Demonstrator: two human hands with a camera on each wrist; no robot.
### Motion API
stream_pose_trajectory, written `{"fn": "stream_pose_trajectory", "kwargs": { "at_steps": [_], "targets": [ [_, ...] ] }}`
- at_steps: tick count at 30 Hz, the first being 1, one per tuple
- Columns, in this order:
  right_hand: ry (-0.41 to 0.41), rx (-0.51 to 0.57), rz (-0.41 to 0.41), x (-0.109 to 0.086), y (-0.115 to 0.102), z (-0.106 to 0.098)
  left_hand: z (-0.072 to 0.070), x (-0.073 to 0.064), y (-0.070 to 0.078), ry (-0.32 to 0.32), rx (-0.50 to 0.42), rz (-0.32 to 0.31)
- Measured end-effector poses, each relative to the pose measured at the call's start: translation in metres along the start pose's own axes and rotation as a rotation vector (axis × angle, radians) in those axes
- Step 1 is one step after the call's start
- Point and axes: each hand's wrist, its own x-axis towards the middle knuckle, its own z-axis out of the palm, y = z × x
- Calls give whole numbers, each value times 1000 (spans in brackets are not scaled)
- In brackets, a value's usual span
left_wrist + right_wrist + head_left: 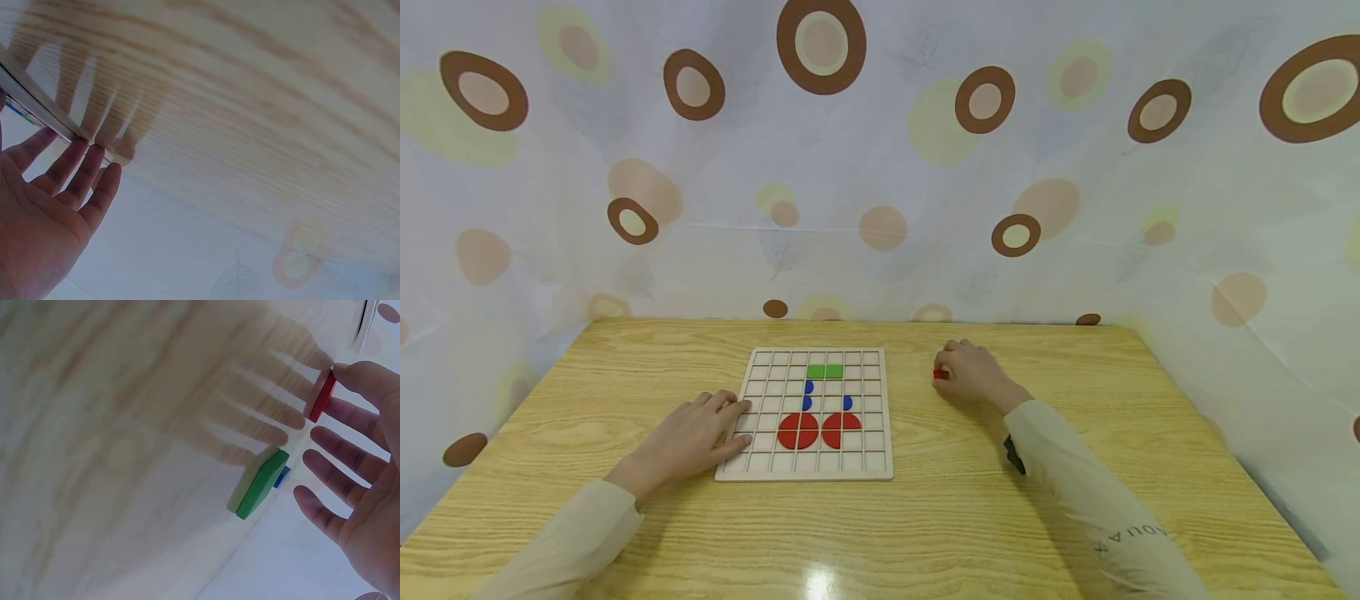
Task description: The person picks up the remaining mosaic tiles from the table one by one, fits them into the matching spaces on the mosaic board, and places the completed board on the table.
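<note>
My right hand [972, 372] is low over the table to the right of the board and pinches a small red tile [322, 395] between thumb and index finger; the other fingers are spread. Beyond those fingers, in the right wrist view, lie a green tile [262, 484] and a small blue tile [282, 477], hidden in the head view. My left hand [688, 437] rests at the left edge of the white gridded board [880, 462], fingers loosely extended. On the grid are green squares [816, 372], small blue half-rounds [808, 387], a full red disc [797, 431] and a three-quarter red disc [852, 422].
The wooden table [820, 533] reaches back to a patterned curtain [880, 167], which also hangs along both sides. A dark wrist device [1014, 456] sits at the right sleeve.
</note>
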Motion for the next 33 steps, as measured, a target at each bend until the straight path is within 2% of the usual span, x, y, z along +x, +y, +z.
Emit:
{"fn": "stream_pose_trajectory", "kwargs": {
  "at_steps": [13, 33],
  "targets": [
    [-13, 16, 36, -5, 1, -3, 0, 0, 0, 4, 3, 2],
    [-14, 37, 12, -6, 4, -3, 1, 0, 0, 1, 6, -7]
  ]
}}
